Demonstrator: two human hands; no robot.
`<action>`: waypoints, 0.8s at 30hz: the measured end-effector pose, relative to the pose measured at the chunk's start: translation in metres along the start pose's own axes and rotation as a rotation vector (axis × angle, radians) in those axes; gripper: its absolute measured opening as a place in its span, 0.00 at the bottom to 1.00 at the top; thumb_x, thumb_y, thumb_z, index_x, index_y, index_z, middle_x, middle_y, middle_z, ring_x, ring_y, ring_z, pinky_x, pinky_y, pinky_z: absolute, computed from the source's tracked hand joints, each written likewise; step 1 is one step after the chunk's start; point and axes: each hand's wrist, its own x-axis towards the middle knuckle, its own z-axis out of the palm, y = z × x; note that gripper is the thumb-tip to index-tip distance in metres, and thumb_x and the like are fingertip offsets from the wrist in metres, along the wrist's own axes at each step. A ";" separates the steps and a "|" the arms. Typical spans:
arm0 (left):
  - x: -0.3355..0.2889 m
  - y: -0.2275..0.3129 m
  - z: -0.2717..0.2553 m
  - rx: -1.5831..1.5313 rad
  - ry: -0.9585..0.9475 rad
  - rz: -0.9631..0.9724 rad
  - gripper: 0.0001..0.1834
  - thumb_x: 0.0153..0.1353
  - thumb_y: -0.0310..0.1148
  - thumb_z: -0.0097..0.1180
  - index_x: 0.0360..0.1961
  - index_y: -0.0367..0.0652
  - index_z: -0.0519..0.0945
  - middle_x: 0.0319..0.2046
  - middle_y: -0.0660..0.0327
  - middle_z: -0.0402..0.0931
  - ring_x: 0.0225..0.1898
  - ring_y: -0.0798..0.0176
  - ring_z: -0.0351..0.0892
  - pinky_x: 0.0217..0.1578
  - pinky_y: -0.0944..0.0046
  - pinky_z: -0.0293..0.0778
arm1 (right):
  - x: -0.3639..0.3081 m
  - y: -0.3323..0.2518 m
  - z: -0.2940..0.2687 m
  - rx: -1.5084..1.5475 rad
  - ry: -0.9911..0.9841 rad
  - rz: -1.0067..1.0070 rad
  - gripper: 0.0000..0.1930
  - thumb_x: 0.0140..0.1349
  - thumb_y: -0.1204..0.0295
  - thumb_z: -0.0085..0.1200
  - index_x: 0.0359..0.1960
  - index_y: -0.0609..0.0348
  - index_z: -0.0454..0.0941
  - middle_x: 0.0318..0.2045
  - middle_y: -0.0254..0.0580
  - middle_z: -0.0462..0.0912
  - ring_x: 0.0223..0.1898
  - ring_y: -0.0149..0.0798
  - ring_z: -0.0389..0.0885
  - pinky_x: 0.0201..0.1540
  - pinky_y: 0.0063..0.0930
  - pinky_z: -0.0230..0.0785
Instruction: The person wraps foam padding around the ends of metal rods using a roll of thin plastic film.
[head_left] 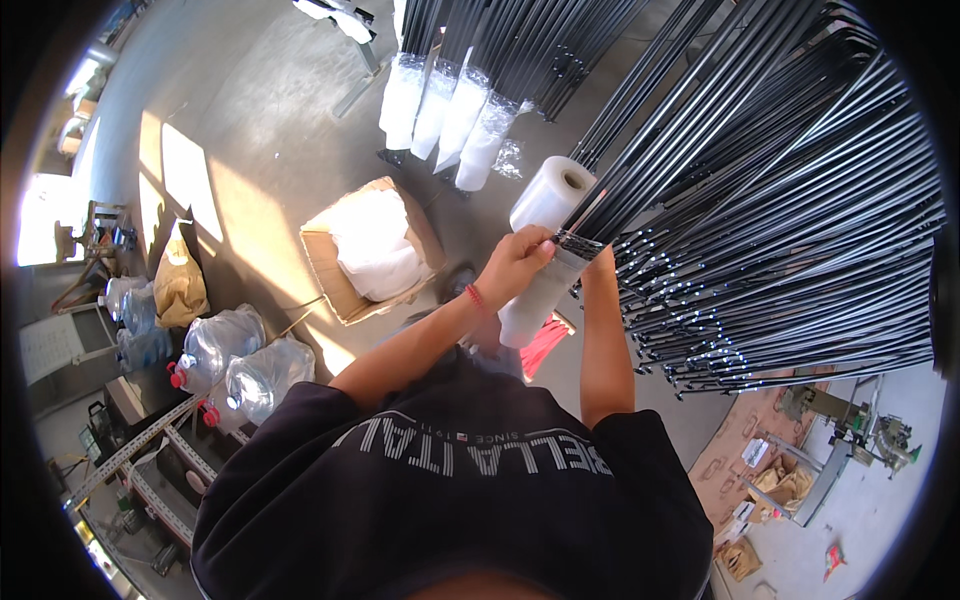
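Observation:
My left hand (pixel 518 256) is closed on the rim of a clear plastic bag (pixel 537 301), its thumb lying over the edge. The bag hangs around the lower ends of a bundle of thin black rods (pixel 612 190), which slants up to the right. On the bag's other side, my right hand (pixel 601 264) is at its mouth, with the fingers hidden behind the bag and rods. Just beyond my left hand stands a roll of clear plastic film (pixel 541 200). A large mass of loose black rods (pixel 780 240) spreads out right beside my right hand.
An open cardboard box (pixel 318 236) with white bags lies left of my hands. Farther off, several rod bundles have bagged ends (pixel 435 112). Large water bottles (pixel 270 378) and a brown paper sack (pixel 181 278) are at left. Red strips (pixel 545 347) lie below the bag.

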 end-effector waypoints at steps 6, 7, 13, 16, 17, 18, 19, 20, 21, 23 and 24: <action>-0.003 -0.011 0.005 -0.483 0.198 -0.068 0.10 0.55 0.29 0.53 0.34 0.36 0.67 0.27 0.62 0.72 0.30 0.73 0.70 0.33 0.73 0.67 | -0.005 -0.002 0.019 -0.031 0.012 -0.008 0.18 0.57 0.57 0.47 0.41 0.58 0.71 0.33 0.32 0.74 0.34 0.29 0.73 0.35 0.21 0.68; -0.002 -0.011 0.005 -0.527 0.255 -0.103 0.12 0.53 0.28 0.55 0.33 0.36 0.66 0.28 0.60 0.73 0.31 0.71 0.72 0.34 0.72 0.68 | -0.005 -0.002 0.020 -0.030 0.005 -0.005 0.18 0.57 0.57 0.47 0.41 0.58 0.71 0.33 0.33 0.74 0.34 0.29 0.73 0.35 0.21 0.68; -0.005 -0.005 0.005 -0.679 0.290 -0.379 0.19 0.48 0.25 0.59 0.39 0.37 0.64 0.31 0.59 0.75 0.34 0.68 0.74 0.37 0.69 0.69 | -0.009 0.002 0.026 0.002 -0.019 0.026 0.18 0.58 0.58 0.46 0.42 0.59 0.70 0.35 0.33 0.74 0.36 0.29 0.73 0.37 0.22 0.68; -0.006 0.005 0.001 -0.788 0.046 -0.359 0.21 0.49 0.26 0.58 0.44 0.34 0.67 0.36 0.61 0.73 0.38 0.68 0.71 0.41 0.69 0.66 | -0.011 0.004 0.031 0.016 -0.037 0.034 0.18 0.58 0.58 0.46 0.42 0.59 0.70 0.35 0.33 0.74 0.36 0.30 0.73 0.38 0.22 0.68; -0.007 0.003 0.003 -0.782 0.086 -0.311 0.22 0.49 0.26 0.58 0.46 0.35 0.67 0.37 0.62 0.72 0.40 0.68 0.71 0.42 0.69 0.65 | -0.012 0.004 0.032 0.025 -0.041 0.035 0.18 0.58 0.58 0.46 0.42 0.59 0.70 0.35 0.34 0.74 0.36 0.30 0.73 0.38 0.22 0.68; -0.007 0.001 0.006 -0.775 0.126 -0.263 0.24 0.49 0.26 0.58 0.48 0.36 0.66 0.39 0.62 0.72 0.41 0.68 0.70 0.43 0.68 0.65 | -0.012 0.004 0.033 0.029 -0.047 0.037 0.18 0.58 0.58 0.46 0.42 0.59 0.70 0.35 0.34 0.74 0.37 0.30 0.73 0.38 0.23 0.67; -0.007 0.000 0.009 -0.768 0.162 -0.215 0.26 0.48 0.26 0.58 0.50 0.37 0.66 0.40 0.63 0.71 0.42 0.68 0.69 0.44 0.68 0.64 | -0.014 0.003 0.034 0.037 -0.051 0.040 0.18 0.58 0.58 0.46 0.42 0.59 0.70 0.36 0.34 0.74 0.37 0.30 0.72 0.38 0.23 0.67; -0.009 0.000 0.011 -0.770 0.176 -0.211 0.29 0.46 0.26 0.60 0.51 0.37 0.63 0.42 0.61 0.70 0.44 0.67 0.68 0.45 0.67 0.64 | -0.014 0.002 0.036 0.042 -0.056 0.041 0.18 0.58 0.58 0.46 0.42 0.59 0.70 0.36 0.34 0.74 0.37 0.30 0.72 0.39 0.23 0.67; -0.011 0.000 0.012 -0.771 0.190 -0.207 0.33 0.44 0.25 0.63 0.51 0.38 0.60 0.44 0.60 0.68 0.46 0.66 0.67 0.47 0.67 0.64 | -0.015 0.002 0.037 0.054 -0.063 0.045 0.18 0.58 0.58 0.46 0.42 0.59 0.70 0.36 0.34 0.74 0.37 0.30 0.72 0.39 0.23 0.67; -0.012 -0.005 0.015 -0.755 0.253 -0.169 0.38 0.41 0.25 0.65 0.53 0.39 0.57 0.47 0.58 0.66 0.49 0.65 0.65 0.48 0.66 0.63 | -0.016 -0.002 0.041 0.072 -0.081 0.054 0.18 0.58 0.58 0.45 0.43 0.59 0.70 0.36 0.34 0.74 0.38 0.30 0.72 0.39 0.23 0.67; -0.011 -0.014 0.019 -0.736 0.299 -0.138 0.40 0.40 0.25 0.66 0.53 0.40 0.55 0.48 0.58 0.65 0.49 0.65 0.65 0.48 0.65 0.63 | -0.017 -0.002 0.042 0.087 -0.087 0.057 0.18 0.58 0.58 0.45 0.43 0.59 0.70 0.37 0.34 0.74 0.38 0.30 0.72 0.40 0.24 0.67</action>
